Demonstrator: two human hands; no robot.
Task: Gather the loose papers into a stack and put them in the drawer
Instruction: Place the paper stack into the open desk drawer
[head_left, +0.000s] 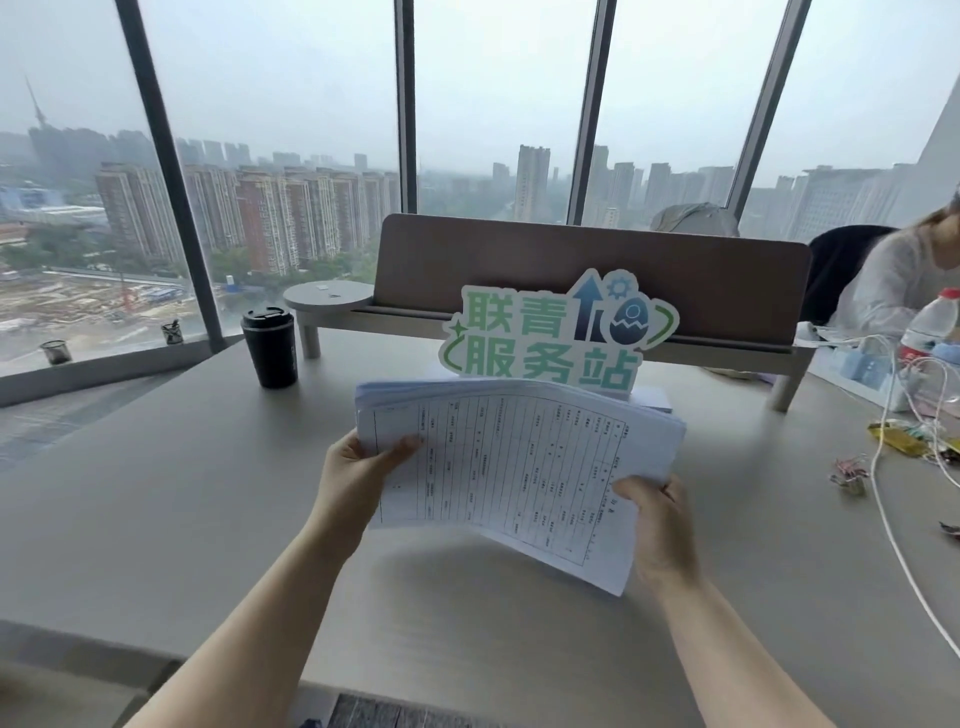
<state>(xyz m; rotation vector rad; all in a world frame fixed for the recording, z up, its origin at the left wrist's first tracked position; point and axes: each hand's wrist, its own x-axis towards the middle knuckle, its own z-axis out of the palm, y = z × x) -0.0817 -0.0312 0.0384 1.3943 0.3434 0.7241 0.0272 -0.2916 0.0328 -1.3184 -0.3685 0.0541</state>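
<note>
Papers (519, 457), printed with ruled tables, are gathered in a thick sheaf held above the desk (156, 493), in front of a green-and-white cut-out sign (556, 332). The left hand (358, 478) pinches the left edge, thumb pressed on the top sheet and fingers hidden beneath. The right hand (654, 519) clamps the near right corner the same way, thumb on top, the rest curled under.

The edges are not square: sheets fan out along the far and right sides, and the top sheet's near corner droops below the rest. Such a sheaf is likely light but limp, and it bows between the two hands. The sheets look smooth, so they could slide over each other if the pinch loosens. Holding the two opposite short edges and tapping a long edge on the desk would probably align it. A flat palm beneath would then keep it from sagging on the way to the drawer, which is not in view.

A black travel mug (270, 348) stands well to the left, and white cables (893, 493) and binder clips (849, 475) lie off to the right, clear of the sheaf.
</note>
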